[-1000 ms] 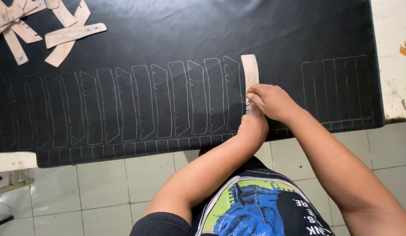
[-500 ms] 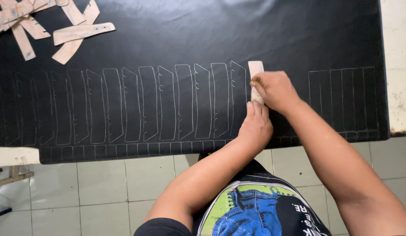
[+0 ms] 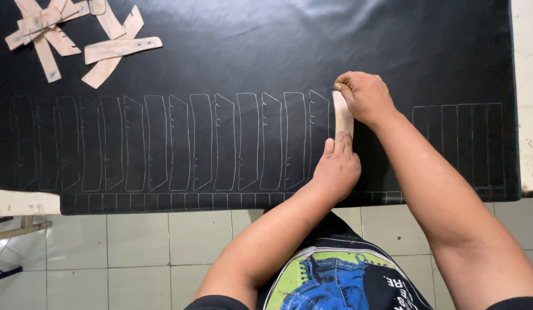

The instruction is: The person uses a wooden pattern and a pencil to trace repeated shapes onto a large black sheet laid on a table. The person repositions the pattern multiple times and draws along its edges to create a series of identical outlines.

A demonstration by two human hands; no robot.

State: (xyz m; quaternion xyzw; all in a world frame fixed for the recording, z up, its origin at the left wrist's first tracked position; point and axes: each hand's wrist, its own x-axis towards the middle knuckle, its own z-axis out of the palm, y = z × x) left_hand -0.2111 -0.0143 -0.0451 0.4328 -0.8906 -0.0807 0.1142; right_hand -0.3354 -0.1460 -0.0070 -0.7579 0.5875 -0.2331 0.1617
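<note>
The left hand presses flat on the lower end of a tan template, which lies upright on the black sheet covering the table, near its front edge and right of the middle. Its fingers are stretched out and together, pinning the strip rather than gripping it. The right hand sits at the template's top end, fingers curled shut around something thin at the tip; what it is cannot be told. A second ago this hand was low on the template beside the left hand; it has since travelled up the right side to the top. A row of traced outlines runs leftward from the template. Spare templates lie heaped at the far left corner.
</note>
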